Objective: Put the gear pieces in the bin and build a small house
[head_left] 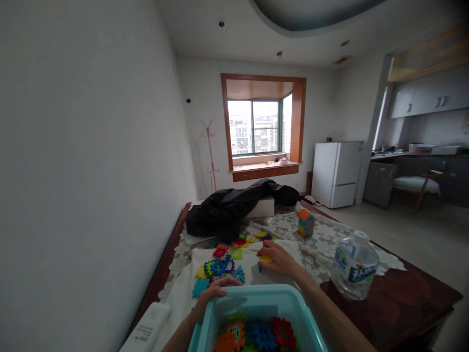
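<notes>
In the head view, the right hand (277, 260) pinches a yellow piece (266, 258) just above the white cloth (251, 272), with a bit of blue at its lower edge; whether the two are joined I cannot tell. The left hand (214, 293) grips the far left corner of a turquoise tub (256, 292), fingers over the rim. Inside the tub, nearer the body than both hands, lie orange, blue, red and green toothed pieces (263, 335). Beyond the left hand, a pile of loose pieces (218, 267) spreads over the cloth, reaching towards a black bag (223, 210). Past the right hand, to its right, a small house (306, 224) stands put together from such pieces. So one build looks finished, while many pieces remain separate, some in the tub and some out on the surface (403, 288). A clear bottle (355, 266) stands right of the right forearm.
</notes>
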A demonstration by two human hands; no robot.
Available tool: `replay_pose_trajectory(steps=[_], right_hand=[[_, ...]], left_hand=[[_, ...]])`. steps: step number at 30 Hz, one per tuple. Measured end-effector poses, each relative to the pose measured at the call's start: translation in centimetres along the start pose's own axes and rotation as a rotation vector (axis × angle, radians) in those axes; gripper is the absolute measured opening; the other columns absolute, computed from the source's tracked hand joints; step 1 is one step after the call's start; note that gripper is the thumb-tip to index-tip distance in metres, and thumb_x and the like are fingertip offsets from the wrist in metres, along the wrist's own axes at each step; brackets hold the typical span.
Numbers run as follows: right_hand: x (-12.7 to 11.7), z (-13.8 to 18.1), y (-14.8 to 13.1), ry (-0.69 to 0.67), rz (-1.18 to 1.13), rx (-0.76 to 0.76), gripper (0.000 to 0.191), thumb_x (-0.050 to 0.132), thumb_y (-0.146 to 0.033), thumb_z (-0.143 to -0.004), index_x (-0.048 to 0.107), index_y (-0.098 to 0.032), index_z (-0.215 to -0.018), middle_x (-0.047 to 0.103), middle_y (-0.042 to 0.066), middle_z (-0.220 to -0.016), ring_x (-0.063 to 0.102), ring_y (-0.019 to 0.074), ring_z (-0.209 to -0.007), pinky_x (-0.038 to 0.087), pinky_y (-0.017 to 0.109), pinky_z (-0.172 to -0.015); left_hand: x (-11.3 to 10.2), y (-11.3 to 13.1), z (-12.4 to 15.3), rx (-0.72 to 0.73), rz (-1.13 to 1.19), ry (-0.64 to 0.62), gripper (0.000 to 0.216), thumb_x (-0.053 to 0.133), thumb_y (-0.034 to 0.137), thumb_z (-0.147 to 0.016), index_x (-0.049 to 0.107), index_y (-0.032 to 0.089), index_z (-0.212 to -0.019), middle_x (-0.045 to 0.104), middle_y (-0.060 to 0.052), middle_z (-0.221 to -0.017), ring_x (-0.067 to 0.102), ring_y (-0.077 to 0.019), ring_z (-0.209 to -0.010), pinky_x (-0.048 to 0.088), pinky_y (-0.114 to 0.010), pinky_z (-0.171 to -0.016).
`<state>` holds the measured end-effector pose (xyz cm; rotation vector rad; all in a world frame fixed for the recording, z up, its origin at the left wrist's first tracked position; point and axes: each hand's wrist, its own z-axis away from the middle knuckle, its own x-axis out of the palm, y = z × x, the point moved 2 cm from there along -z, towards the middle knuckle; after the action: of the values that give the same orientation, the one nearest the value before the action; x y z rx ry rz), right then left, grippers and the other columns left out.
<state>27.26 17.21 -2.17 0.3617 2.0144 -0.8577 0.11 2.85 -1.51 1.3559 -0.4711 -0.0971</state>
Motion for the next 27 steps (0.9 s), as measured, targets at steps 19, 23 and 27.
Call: replay_pose_trajectory(steps=[19,23,27], right_hand=[[-1.1,1.1,-0.2,-0.564,-0.108,0.176,0.032,0.065,-0.043,-0.087,0.087,-0.020,-0.084,0.068,-0.002,-0.065,0.051,0.0140,-0.064,0.036,0.025,-0.059],[-0.5,0.6,-0.6,-0.401,-0.198,0.136,0.034,0.066,-0.041,-0.089,0.084,-0.023,-0.111,0.078,0.001,-0.089,0.063,0.0176,-0.077,0.044,0.025,-0.069],[0.5,0.5,-1.3,-0.135,-0.109,0.134,0.041,0.071,-0.042,-0.089,0.071,-0.022,-0.126,0.075,0.006,-0.109,0.067,0.0238,-0.095,0.049,0.031,-0.083]], left_hand=[[0.6,0.2,0.3,-0.001,0.072,-0.008,0.044,0.072,0.042,-0.065,0.081,0.017,-0.101,0.073,-0.007,-0.098,0.061,-0.0245,-0.087,0.043,-0.033,-0.082],[0.4,0.3,0.1,0.009,0.052,-0.004,0.042,0.072,0.042,-0.065,0.081,0.018,-0.097,0.074,-0.007,-0.097,0.061,-0.0257,-0.090,0.043,-0.034,-0.085],[0.3,0.4,-0.1,0.013,0.018,-0.002,0.047,0.072,0.042,-0.063,0.083,0.018,-0.102,0.075,-0.007,-0.104,0.060,-0.0258,-0.092,0.044,-0.035,-0.086]])
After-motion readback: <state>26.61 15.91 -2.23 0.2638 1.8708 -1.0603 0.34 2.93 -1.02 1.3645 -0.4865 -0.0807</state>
